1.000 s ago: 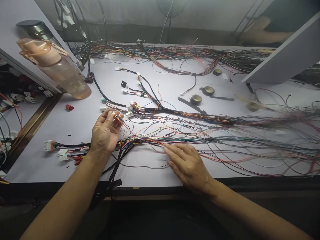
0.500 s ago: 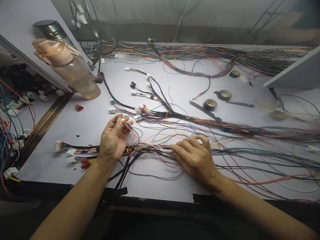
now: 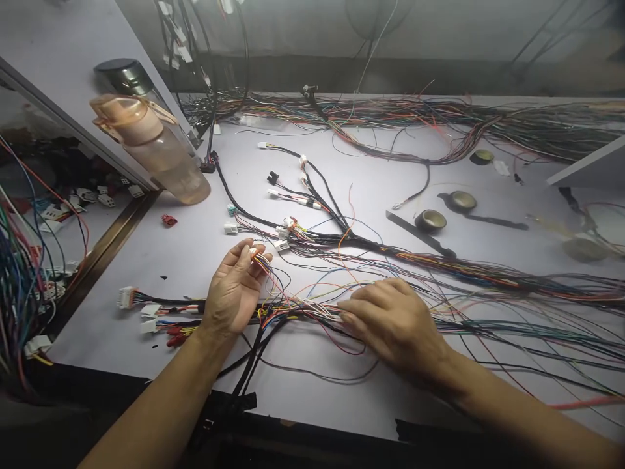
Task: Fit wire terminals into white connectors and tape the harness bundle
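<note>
Between thumb and forefinger of the left hand (image 3: 233,294), a white connector (image 3: 254,250) is pinched; its wires (image 3: 293,305) run rightward under the right hand (image 3: 398,322), whose fingers are curled, grip unclear.

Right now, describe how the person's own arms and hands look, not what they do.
The left hand and right hand are bare: no gloves, rings or watch show. The left forearm and right forearm are bare too, with no sleeve in view.

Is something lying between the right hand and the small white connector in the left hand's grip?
Nothing solid. The left hand pinches the small white connector above the table; the right hand rests on the wire bundle. Between them only loose coloured wires run from the connector down to that bundle.
</note>
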Action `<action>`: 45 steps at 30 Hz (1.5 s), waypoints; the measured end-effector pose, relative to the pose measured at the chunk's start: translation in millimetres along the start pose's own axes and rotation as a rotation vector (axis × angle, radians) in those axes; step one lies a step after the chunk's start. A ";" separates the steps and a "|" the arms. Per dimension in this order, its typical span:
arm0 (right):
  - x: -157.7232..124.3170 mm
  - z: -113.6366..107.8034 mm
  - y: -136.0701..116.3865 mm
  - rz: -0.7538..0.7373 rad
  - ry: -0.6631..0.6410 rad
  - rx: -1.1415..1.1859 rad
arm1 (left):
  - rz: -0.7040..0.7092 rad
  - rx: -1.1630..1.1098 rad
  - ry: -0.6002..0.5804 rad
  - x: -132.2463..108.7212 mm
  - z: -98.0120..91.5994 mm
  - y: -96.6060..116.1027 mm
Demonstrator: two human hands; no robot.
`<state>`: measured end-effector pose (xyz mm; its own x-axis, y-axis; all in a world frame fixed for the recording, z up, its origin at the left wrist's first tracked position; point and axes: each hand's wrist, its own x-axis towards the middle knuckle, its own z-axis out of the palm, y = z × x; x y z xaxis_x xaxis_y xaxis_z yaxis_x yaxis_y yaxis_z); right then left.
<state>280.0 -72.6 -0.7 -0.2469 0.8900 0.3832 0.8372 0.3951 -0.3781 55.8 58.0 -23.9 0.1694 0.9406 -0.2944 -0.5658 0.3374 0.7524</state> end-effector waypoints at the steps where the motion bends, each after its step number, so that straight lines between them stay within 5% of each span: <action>1: 8.4 -0.9 4.4 0.001 0.026 0.012 | -0.007 -0.001 0.004 -0.1 0.1 0.2; 7: 70.5 18.9 28.1 0.065 0.125 -0.036 | -0.031 0.015 0.016 -1.1 3.1 2.1; 13: 107.3 53.3 28.1 0.169 0.088 -0.047 | -0.061 0.062 -0.004 -2.3 4.9 5.8; 24: 107.8 51.7 41.4 0.057 -0.143 0.355 | -0.154 0.346 -0.071 -7.5 15.8 0.2; 36: 96.6 46.1 42.3 -0.173 -0.031 0.144 | -0.095 0.512 -0.152 -6.2 12.3 -4.4; 45: 75.3 40.8 47.3 -0.160 0.110 0.078 | -0.033 0.549 -0.156 -6.8 12.7 -6.9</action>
<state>281.1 22.3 -24.1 -0.3151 0.7861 0.5318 0.7501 0.5496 -0.3679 68.9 49.8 -19.7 0.3208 0.9097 -0.2638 -0.0632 0.2984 0.9523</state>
